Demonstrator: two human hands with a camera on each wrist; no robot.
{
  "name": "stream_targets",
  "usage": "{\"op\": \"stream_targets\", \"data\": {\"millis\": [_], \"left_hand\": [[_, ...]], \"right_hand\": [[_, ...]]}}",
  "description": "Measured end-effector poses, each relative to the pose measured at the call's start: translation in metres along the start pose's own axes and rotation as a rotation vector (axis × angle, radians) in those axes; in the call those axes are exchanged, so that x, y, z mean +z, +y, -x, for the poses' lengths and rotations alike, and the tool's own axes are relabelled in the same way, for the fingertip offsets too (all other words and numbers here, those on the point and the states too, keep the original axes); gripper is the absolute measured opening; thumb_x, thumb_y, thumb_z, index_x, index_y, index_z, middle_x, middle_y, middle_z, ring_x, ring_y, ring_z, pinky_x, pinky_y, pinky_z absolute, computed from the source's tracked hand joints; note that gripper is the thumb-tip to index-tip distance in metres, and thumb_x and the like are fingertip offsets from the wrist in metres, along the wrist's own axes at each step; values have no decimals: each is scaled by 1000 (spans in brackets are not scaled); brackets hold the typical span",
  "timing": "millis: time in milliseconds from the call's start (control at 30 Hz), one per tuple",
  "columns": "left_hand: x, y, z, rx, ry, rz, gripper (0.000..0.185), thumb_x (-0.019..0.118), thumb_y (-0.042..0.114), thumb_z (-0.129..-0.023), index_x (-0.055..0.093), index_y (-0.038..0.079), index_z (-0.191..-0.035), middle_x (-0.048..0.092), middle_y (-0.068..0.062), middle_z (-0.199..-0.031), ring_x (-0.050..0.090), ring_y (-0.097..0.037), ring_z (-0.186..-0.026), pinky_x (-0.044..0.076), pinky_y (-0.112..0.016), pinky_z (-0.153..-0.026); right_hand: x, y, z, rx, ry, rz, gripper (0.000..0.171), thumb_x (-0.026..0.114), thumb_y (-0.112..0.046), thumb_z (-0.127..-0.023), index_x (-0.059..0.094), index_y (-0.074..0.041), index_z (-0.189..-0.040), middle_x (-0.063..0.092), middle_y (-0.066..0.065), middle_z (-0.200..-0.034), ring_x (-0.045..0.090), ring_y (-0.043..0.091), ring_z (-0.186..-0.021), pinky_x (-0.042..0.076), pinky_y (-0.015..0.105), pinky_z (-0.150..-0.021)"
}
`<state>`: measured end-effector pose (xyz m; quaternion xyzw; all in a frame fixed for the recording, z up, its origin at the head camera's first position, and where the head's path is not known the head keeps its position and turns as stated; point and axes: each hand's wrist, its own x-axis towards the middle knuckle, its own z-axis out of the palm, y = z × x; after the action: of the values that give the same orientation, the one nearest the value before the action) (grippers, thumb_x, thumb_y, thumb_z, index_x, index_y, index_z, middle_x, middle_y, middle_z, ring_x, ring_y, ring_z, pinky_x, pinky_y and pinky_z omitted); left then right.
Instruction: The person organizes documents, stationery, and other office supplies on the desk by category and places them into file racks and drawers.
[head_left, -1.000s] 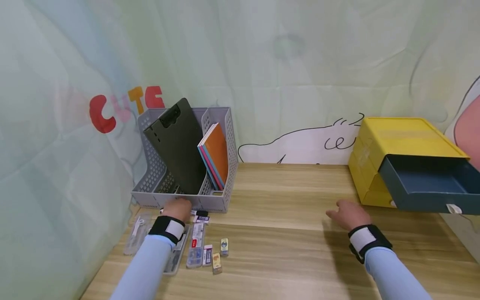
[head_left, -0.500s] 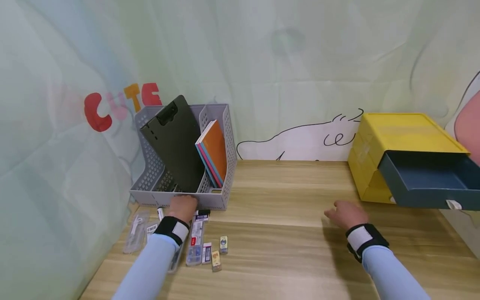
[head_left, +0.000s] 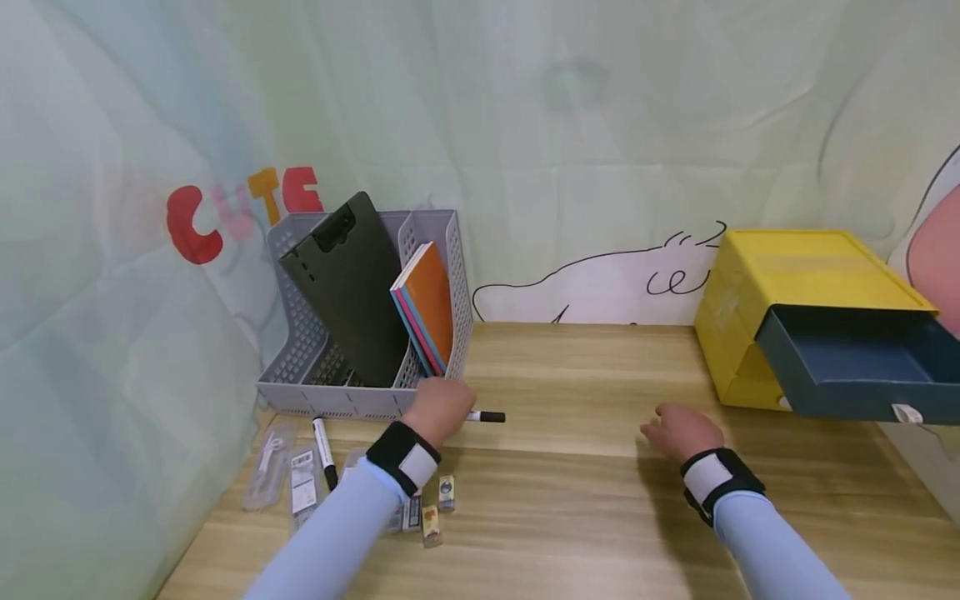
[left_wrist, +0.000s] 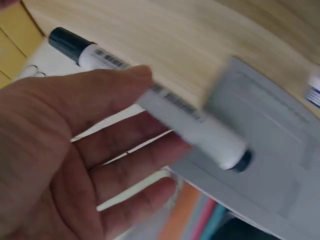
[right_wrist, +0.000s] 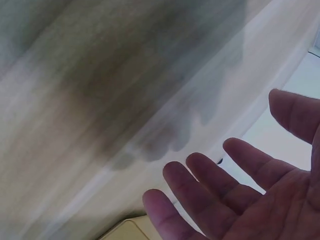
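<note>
Lying nearest on the desk [head_left: 570,508] were small erasers [head_left: 437,507] and clear packets [head_left: 270,467], with a second pen [head_left: 324,442] among them. Just beyond, the left hand [head_left: 438,408] held a white marker [left_wrist: 165,102] between thumb and fingers, its dark cap [head_left: 491,417] poking out to the right just above the wood. The grip sat near the middle of the barrel, fingers only lightly curled; the wrist view was blurred, so how firm the pinch was is uncertain. A marker like this is probably light, stiff and smooth-sided, so it could roll or slip from a loose hold; the mid-barrel is the sensible place to take it, clear of the cap. The right hand [head_left: 678,432] hovered low over the desk, fingers spread and relaxed, holding nothing. Behind the left hand stood a grey file rack [head_left: 300,367] with a dark clipboard [head_left: 352,292] and notebooks [head_left: 431,304]. Farther right sat a yellow box [head_left: 795,275], its blue drawer [head_left: 847,367] pulled out.
</note>
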<state>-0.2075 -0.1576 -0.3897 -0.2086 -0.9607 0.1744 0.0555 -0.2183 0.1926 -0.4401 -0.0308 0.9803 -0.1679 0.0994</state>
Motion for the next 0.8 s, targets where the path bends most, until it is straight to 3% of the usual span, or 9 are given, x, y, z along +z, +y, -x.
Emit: {"op": "stream_targets", "data": {"millis": [133,367,500,667,800], "left_hand": [[-10,22,-27,56,-32,-40,11,73,9,-86,72,14,-77,66,-1,-72,64,-15,-66,54,-35,-59],[-8,47,-64,113,-34,-49,6,75,13,-86,74,18,-82,68,2,-77,64,-13,-70,54,-32,-63],[-11,66,-75,142,-59,-83,4,74,17,-88,74,21,-87,68,5,-80,62,-11,-71,54,-30,-66],[-17,89,-82,223,-27,-125,6,70,21,-93,75,23,-93,71,6,-88,64,-11,-77,54,-29,-70],[-24,98,-83,276,20,-146,11,66,22,-97,75,25,-102,72,6,-93,65,-11,-83,54,-29,-74]], "right_hand": [[-3,-6,1,14,14,9,47,59,-25,-96,56,10,-129,58,31,-128,57,48,-114,46,61,-90],[-10,-20,-1,-50,41,39,44,61,-23,-97,59,9,-127,61,29,-124,59,45,-112,47,58,-91],[-11,-34,-3,-121,68,46,43,62,-24,-98,60,8,-127,61,29,-126,58,45,-116,46,57,-95],[-9,-50,-7,-257,67,19,45,62,-27,-98,60,7,-128,62,27,-125,59,42,-117,44,56,-98],[-8,-64,-10,-353,78,5,43,65,-31,-96,66,3,-122,69,21,-113,65,37,-106,49,53,-93]]}}
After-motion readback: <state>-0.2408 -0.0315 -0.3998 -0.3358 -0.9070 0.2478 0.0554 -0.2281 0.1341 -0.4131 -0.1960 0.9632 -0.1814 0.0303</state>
